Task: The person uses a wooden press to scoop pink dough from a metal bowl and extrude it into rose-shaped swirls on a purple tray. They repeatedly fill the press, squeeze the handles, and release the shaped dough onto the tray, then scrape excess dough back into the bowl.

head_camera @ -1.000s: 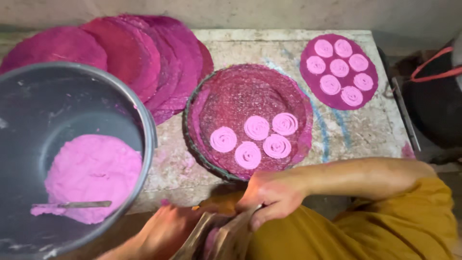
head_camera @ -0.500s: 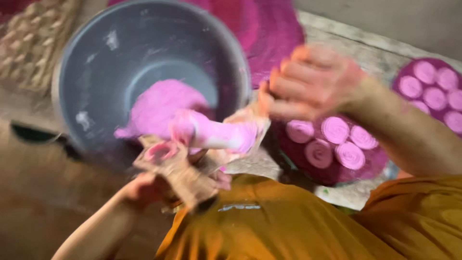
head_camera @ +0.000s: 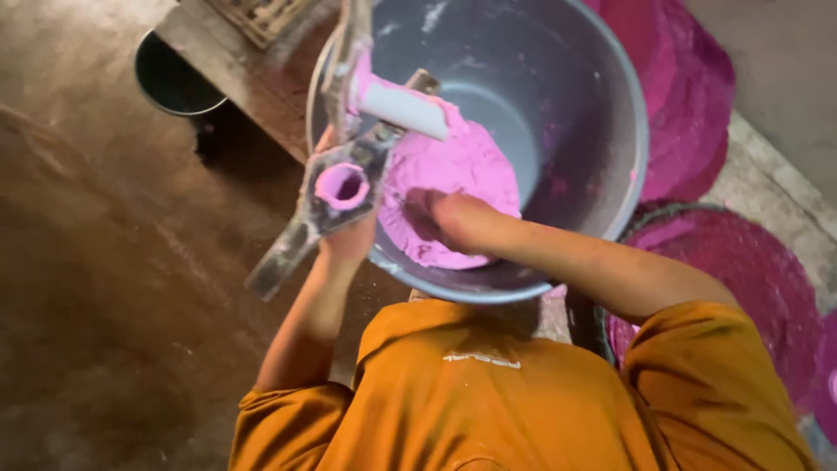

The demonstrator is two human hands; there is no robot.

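Head view, looking down. Left hand [head_camera: 349, 240]: fingers wrapped around a wooden press [head_camera: 336, 187], its round opening lined with pink dough, held at the near rim of a grey basin [head_camera: 602, 113]. Right hand [head_camera: 440, 218]: sunk in the pink dough mass [head_camera: 453, 170] inside the basin; finger spread cannot be told. Magenta woven mats [head_camera: 689, 87] lie on the tabletop beyond; orange shirt [head_camera: 488, 392] below.

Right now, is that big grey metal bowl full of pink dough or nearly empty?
Partly filled. The big grey metal bowl holds one mound of pink dough at the bottom; its upper walls are bare. The right hand digs in.
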